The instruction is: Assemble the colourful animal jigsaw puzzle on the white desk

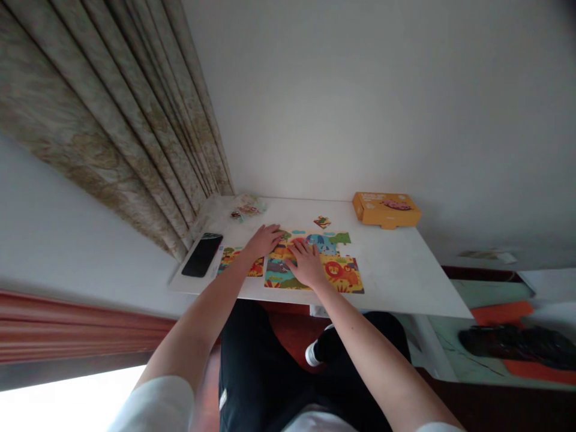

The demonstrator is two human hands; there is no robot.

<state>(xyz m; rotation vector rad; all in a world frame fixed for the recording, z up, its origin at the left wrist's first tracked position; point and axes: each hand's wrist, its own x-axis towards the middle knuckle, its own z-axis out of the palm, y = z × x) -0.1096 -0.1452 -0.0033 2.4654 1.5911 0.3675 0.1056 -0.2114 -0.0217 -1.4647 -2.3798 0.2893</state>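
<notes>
A colourful animal jigsaw puzzle [335, 279] lies nearly assembled on the white table, with a gap at its right edge. My left hand [266, 239] rests at the puzzle's upper left edge, fingers stretched out. Flat on the middle of the puzzle lies my right hand [307, 264], its fingers spread. A loose puzzle piece [322, 222] sits apart, just behind the puzzle. Partly under my left forearm is a smaller picture card [255, 267] with similar animals. Both hands cover parts of the puzzle picture.
A black phone [202, 255] lies at the table's left end. Behind it is a clear plastic bag [248, 207] with small contents. An orange box [387, 210] stands at the back right of the white table [405, 276]. A patterned curtain [135, 108] hangs on the left.
</notes>
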